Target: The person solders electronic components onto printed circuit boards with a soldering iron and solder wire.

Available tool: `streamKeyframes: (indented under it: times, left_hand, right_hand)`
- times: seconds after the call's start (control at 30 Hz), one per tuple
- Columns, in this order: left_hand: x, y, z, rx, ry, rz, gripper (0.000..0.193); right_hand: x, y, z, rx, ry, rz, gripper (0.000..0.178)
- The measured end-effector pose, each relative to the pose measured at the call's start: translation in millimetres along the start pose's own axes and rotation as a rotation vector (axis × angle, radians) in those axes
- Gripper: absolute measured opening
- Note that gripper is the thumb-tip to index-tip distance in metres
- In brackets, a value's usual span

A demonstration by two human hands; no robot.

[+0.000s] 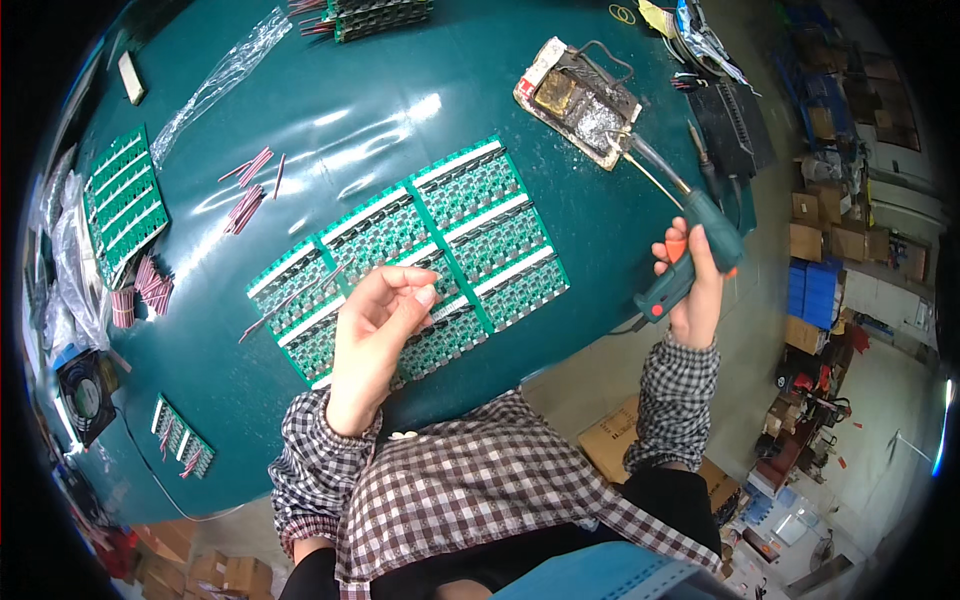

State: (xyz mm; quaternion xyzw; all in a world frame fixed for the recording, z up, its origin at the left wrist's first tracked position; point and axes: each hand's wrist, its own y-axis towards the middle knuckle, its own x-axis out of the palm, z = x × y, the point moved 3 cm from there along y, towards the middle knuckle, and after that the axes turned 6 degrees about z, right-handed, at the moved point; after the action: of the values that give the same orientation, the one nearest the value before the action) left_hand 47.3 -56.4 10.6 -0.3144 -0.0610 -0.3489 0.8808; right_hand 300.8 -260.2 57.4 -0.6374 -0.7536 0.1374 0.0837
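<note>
My right hand (pixel 693 275) grips the teal handle of a soldering gun (pixel 690 235) whose tip reaches into a dirty solder tray (pixel 578 102) at the far right of the table. My left hand (pixel 378 325) hovers over several green circuit board panels (pixel 455 240) laid side by side mid-table, fingers pinched on thin red wires (pixel 292 298) that stick out to the left over the boards.
The table top (pixel 340 120) is dark green. Loose red wire bundles (pixel 248 192) lie at centre left, more boards (pixel 125 195) at the left edge and far end, a small fan (pixel 85 392) at lower left. Cardboard boxes (pixel 835 235) stand on the floor at right.
</note>
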Motion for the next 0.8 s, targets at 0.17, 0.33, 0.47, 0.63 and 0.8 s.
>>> streamKeyframes:
  times: [0.17, 0.33, 0.47, 0.63, 0.8]
  left_hand:
    - [1, -1, 2, 0.003, -0.003, 0.001, 0.014]
    - [-1, 0, 2, 0.002, -0.005, 0.014, 0.014]
    - [0, 0, 1, -0.002, 0.000, 0.005, 0.014]
    - [2, 0, 3, -0.002, -0.019, 0.021, 0.014]
    - [4, -1, 4, 0.007, -0.024, 0.003, 0.014]
  right_hand:
    - [-12, 38, 12, 0.346, 0.203, -0.155, 0.029]
    - [-23, 31, 2, 0.214, 0.210, -0.075, 0.029]
    - [5, 6, -5, -0.123, 0.006, 0.007, 0.029]
    - [24, -9, -2, -0.478, -0.215, 0.045, 0.023]
    - [18, -15, 2, -0.519, -0.373, 0.016, 0.025]
